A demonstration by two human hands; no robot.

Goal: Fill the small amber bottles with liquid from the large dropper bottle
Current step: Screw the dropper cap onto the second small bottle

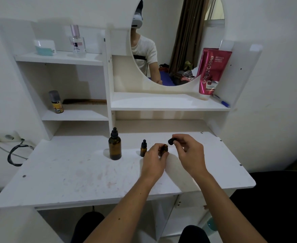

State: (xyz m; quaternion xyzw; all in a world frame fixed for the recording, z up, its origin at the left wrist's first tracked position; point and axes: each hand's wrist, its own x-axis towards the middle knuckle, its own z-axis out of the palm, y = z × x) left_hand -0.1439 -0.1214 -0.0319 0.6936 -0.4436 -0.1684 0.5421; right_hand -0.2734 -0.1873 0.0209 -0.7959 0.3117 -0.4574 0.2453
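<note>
The large amber dropper bottle point(115, 148) stands upright with its black cap on, at the middle of the white desk point(74, 172). To its right stands a small amber bottle point(143, 149), also capped. My left hand point(154, 157) grips a second small amber bottle point(164, 149) just right of that one; its neck is uncovered. My right hand point(190, 151) holds that bottle's black dropper cap point(171, 141) a little above and to the right of the neck.
Shelves behind the desk hold a small spray can point(56, 102), a comb point(84, 101), a perfume bottle point(77, 42), a white jar point(45, 47), a pink tube point(212, 71) and a pen point(221, 101). A round mirror point(177, 41) hangs above. A socket and cable point(12, 148) sit at the left.
</note>
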